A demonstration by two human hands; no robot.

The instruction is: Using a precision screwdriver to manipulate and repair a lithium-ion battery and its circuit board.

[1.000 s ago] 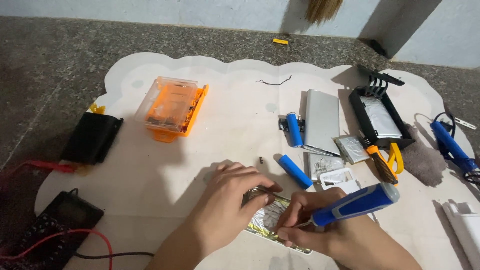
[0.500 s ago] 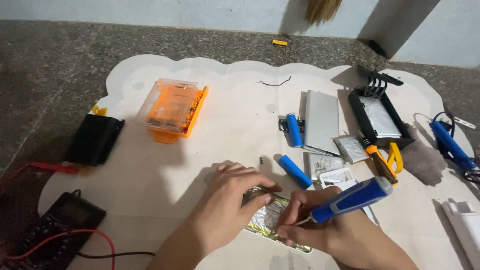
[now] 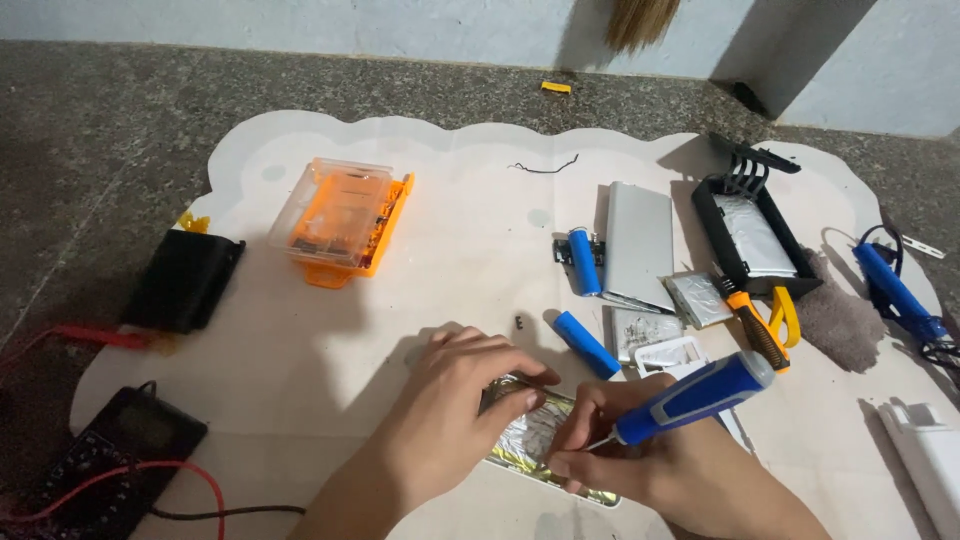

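At six o'clock on the pale mat (image 3: 480,300), the left hand (image 3: 455,410) is pressing down on a flat silvery foil pack (image 3: 530,440), fingers curled over its near edge and pinning it to the mat. The right hand (image 3: 620,460) is gripping a blue-handled screwdriver (image 3: 695,395) like a pen, its thin tip pointing at the pack's top face, right between the two hands. Whether the tip is actually touching the foil is too small to tell.

Judging by the layout, the work is somewhere in the middle: the pack is lying bare, and loose parts are scattered about, so plenty seems taken apart already, while the prying or unscrewing at the pack looks unfinished.

Moving outward, a blue cylinder cell (image 3: 587,343) is lying at one o'clock from the hands, with a second blue cell (image 3: 583,260) farther up beside a flat grey case (image 3: 638,245). Orange-handled pliers (image 3: 760,325) are resting at two o'clock near a black tray (image 3: 705,205). An orange parts box (image 3: 340,215) is sitting at eleven o'clock, and a black meter (image 3: 110,460) with red leads is lying at nine o'clock, off the mat.
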